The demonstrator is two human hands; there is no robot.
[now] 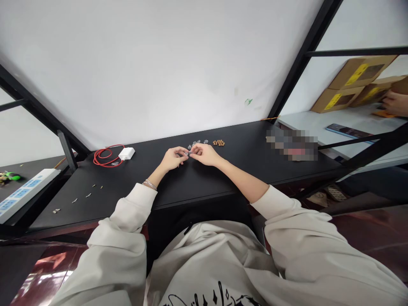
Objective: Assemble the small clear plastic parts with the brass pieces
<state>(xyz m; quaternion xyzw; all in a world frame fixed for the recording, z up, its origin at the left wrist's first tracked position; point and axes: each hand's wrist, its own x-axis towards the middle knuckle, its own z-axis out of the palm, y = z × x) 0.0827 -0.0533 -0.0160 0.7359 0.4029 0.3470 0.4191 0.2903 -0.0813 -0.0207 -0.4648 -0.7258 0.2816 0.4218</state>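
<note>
My left hand (pixel 174 158) and my right hand (pixel 204 154) meet over the black table (pixel 242 161), fingertips pinched together on a small clear bead (pixel 189 152) between them. Just beyond lie several clear beads (pixel 198 143) and a little cluster of brown beads (pixel 219 143). What exactly each hand grips is too small to make out. A bracelet sits on my left wrist.
A white charger (pixel 126 153) with a coiled red cable (pixel 105 157) lies at the left. A white power strip (pixel 22 191) sits far left. Small bits are scattered at the table's front left. Another person's hand (pixel 395 103) and cardboard boxes (pixel 353 85) are at the right.
</note>
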